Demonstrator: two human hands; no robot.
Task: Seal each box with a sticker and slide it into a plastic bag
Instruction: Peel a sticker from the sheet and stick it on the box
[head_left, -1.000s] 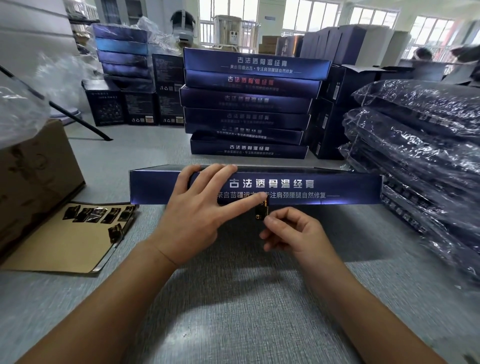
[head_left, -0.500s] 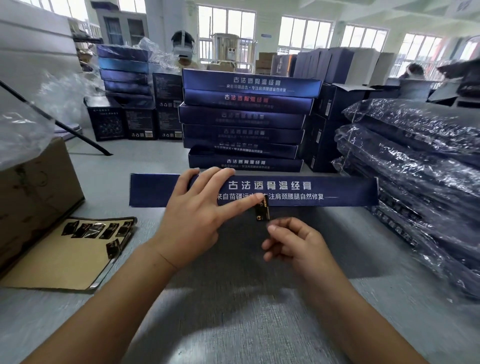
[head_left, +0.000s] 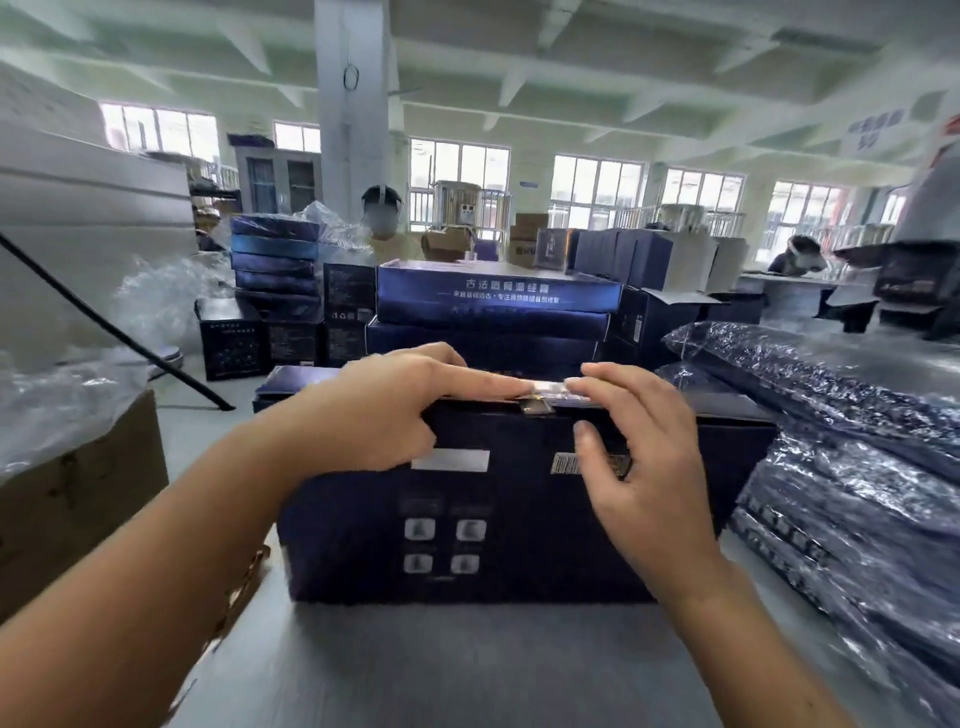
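Grip of the left hand (head_left: 384, 410) is loose, its straight forefinger pressing the small sticker (head_left: 536, 404) onto the top edge of the dark navy box (head_left: 509, 545). The right hand (head_left: 639, 457) rests flat-fingered just right of the sticker. The box stands on edge on the tabletop (head_left: 467, 665), its white label, barcode and icons facing near.

both forearms reach forward; left hand (head_left: 384, 410) stretches its forefinger rightward, right hand (head_left: 639, 457) holds fingers straight, fingertips nearly meeting.
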